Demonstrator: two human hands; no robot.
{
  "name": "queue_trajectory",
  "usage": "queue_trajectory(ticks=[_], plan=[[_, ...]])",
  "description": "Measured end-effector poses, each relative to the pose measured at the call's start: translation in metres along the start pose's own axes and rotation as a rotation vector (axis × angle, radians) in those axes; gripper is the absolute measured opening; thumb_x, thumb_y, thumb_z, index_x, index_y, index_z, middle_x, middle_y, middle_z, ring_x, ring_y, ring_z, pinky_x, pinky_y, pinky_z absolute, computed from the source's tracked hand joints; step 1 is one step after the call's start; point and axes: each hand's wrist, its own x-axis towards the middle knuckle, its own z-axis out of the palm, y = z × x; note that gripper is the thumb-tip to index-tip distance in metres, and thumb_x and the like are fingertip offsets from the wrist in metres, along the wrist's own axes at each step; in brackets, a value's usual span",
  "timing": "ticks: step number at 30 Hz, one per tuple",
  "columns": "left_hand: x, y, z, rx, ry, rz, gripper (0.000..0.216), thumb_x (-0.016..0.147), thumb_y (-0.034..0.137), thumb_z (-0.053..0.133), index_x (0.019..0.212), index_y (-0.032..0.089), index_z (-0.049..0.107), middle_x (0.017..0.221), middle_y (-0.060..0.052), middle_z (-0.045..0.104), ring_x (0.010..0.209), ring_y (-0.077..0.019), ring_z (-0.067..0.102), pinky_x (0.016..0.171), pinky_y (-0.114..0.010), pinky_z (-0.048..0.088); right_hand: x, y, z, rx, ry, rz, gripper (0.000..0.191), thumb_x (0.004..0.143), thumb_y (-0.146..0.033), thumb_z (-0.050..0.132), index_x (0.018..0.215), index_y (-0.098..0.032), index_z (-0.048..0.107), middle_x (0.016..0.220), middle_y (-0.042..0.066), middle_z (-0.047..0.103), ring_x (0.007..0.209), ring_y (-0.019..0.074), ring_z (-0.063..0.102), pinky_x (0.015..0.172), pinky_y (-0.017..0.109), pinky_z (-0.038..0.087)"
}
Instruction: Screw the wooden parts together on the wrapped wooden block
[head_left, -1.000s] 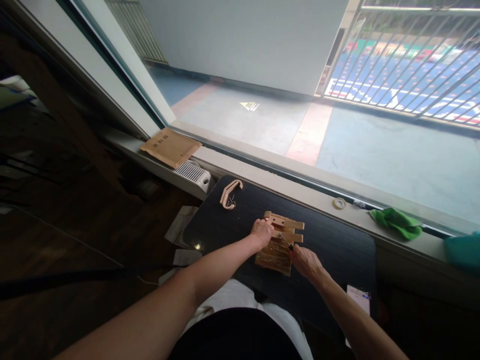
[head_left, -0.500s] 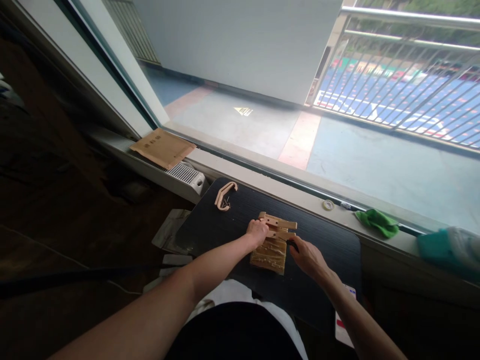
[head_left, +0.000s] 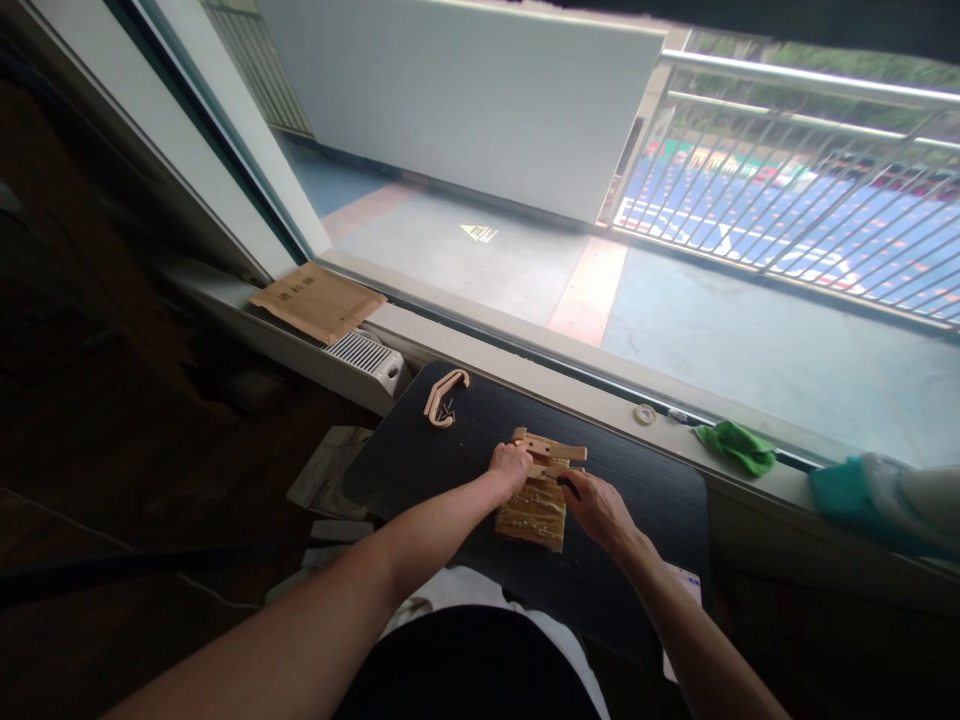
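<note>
On the dark table lies a rough tan block [head_left: 531,520] with a wrinkled, glossy surface. Two light wooden pieces rest across its far end; the farther wooden piece [head_left: 559,450] has dark holes. My left hand [head_left: 511,470] is closed on the left end of the nearer wooden piece [head_left: 557,468], pressing it against the block. At that piece's right end, my right hand [head_left: 598,505] is closed round a slim tool with a dark handle [head_left: 568,485]. The tool's working end is too small to make out.
Curved wooden pieces [head_left: 442,398] with small metal bits lie at the far left of the dark table [head_left: 637,560]. On the sill are a tape roll [head_left: 644,414], a green cloth [head_left: 736,447] and a teal container [head_left: 851,500]. A brown envelope [head_left: 321,300] lies on the radiator [head_left: 367,353].
My right hand has moved slightly left with the dark-handled tool, over the nearer wooden piece. My left hand keeps its hold. The whole view has shifted a little.
</note>
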Motion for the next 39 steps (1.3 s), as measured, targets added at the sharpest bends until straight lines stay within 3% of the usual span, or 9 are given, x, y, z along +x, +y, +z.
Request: queue_trajectory(ticks=[15,22,28,34,39], plan=[[0.0,0.0,0.0,0.009,-0.006,0.001,0.024,0.081,0.017,0.05,0.098,0.011,0.066,0.1,-0.014,0.062,0.091,-0.023,0.061,0.076,-0.031,0.046,0.006,-0.014,-0.006,-0.2,-0.059,0.01,0.024,0.087,-0.021,0.04,0.098,-0.022,0.061,0.094,0.005,0.067,0.086,0.0152,0.062,0.069,0.023,0.039],[-0.002,0.001,-0.001,0.004,0.006,0.002,0.024,0.081,0.017,0.049,0.097,0.011,0.067,0.103,-0.014,0.062,0.09,-0.0226,0.061,0.075,-0.032,0.046,0.03,-0.035,-0.027,-0.383,-0.179,-0.065,0.031,0.086,-0.011,0.037,0.095,-0.018,0.066,0.093,0.009,0.069,0.086,0.0188,0.064,0.07,0.026,0.043],[-0.003,0.0,0.0,-0.009,0.031,-0.012,0.026,0.083,0.015,0.047,0.101,0.011,0.065,0.103,-0.015,0.062,0.093,-0.0229,0.06,0.077,-0.032,0.046,0.047,-0.048,-0.029,-0.39,-0.199,0.037,0.029,0.085,-0.014,0.04,0.093,-0.017,0.068,0.093,0.011,0.069,0.086,0.02,0.064,0.071,0.026,0.044],[-0.003,0.001,-0.001,-0.022,0.038,-0.021,0.026,0.083,0.014,0.046,0.099,0.011,0.065,0.1,-0.014,0.063,0.09,-0.0224,0.061,0.076,-0.031,0.046,0.05,-0.039,-0.032,-0.364,-0.238,0.03,0.024,0.081,-0.017,0.048,0.097,-0.021,0.065,0.095,0.008,0.069,0.087,0.0185,0.064,0.069,0.025,0.044],[-0.002,0.001,-0.001,-0.026,0.026,-0.026,0.027,0.083,0.015,0.047,0.102,0.01,0.064,0.098,-0.015,0.063,0.092,-0.0234,0.06,0.077,-0.032,0.045,0.047,-0.028,-0.034,-0.333,-0.249,-0.013,0.026,0.084,-0.017,0.043,0.096,-0.024,0.065,0.096,0.006,0.068,0.092,0.0183,0.062,0.073,0.027,0.042]])
